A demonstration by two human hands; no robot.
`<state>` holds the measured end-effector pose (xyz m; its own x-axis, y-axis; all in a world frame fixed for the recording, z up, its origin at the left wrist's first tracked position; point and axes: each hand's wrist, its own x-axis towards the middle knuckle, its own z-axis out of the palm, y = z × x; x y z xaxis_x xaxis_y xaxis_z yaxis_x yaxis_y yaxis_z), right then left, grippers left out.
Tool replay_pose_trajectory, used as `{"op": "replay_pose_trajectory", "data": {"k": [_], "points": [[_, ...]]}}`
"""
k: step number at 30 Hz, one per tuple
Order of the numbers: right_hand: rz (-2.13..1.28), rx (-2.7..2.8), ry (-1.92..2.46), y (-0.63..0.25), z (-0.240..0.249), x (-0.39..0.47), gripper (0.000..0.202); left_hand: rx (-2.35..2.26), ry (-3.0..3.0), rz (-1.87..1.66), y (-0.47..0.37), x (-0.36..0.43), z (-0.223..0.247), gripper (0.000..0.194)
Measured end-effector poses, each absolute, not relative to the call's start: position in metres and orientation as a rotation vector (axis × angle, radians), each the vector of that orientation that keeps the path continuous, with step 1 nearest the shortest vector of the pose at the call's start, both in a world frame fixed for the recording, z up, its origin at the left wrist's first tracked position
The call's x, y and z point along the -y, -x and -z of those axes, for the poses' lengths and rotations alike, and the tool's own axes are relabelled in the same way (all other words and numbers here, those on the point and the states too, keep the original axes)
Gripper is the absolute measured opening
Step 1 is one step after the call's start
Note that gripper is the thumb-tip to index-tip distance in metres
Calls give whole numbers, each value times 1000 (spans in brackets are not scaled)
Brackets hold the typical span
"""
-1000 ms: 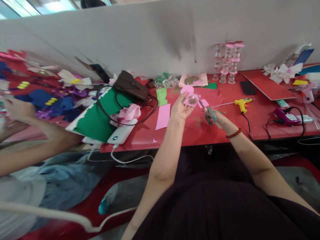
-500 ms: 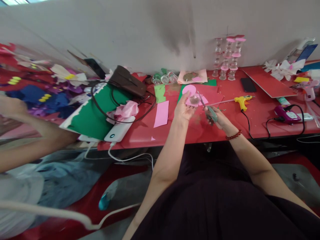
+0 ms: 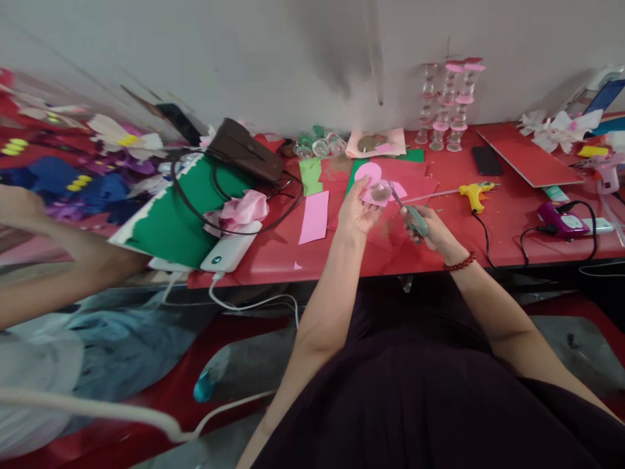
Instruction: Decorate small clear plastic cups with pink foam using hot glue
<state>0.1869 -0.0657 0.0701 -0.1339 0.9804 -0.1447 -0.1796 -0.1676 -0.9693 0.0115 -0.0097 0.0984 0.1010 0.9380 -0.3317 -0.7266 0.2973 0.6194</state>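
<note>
My left hand (image 3: 360,212) is closed on a piece of pink paper (image 3: 368,172) with a rounded lobe at its far end. A clear round plastic piece (image 3: 380,191) lies against the paper by my fingertips; whether it is attached I cannot tell. My right hand (image 3: 432,229) grips scissors (image 3: 416,221) with grey-green handles. Their blades point away from me and reach the right side of the clear piece and the paper. A yellow glue gun (image 3: 473,195) rests on the red table to the right of my right hand.
On the red table (image 3: 273,260) are a pink strip (image 3: 314,218), a white power bank (image 3: 231,249), a brown bag (image 3: 244,150) and a black phone (image 3: 487,161). Stacked clear plastic pieces (image 3: 446,107) stand by the wall. Another person's arm (image 3: 73,260) reaches in from the left.
The view has tilted a little, so the table's things sit slightly higher. The scissor blades have shifted slightly against the pink paper; both hands keep their hold.
</note>
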Motion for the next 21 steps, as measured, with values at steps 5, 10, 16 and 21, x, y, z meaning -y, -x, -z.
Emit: {"op": "replay_pose_trajectory", "data": {"k": [5,10,16,21], "points": [[-1504,1088,1119,-189,-72,69,51,-806,-374,-1222,-6,11,-97,59],[-1520,1085,1140,-191,-74,71,48,-816,-427,-1171,0,11,-95,68],[-1512,1094,1161,-189,-74,75,50,-786,-311,-1160,0,17,-98,71],[-1501,1137,1157,-189,-75,76,55,-775,-249,-1165,1,18,-98,69]]}}
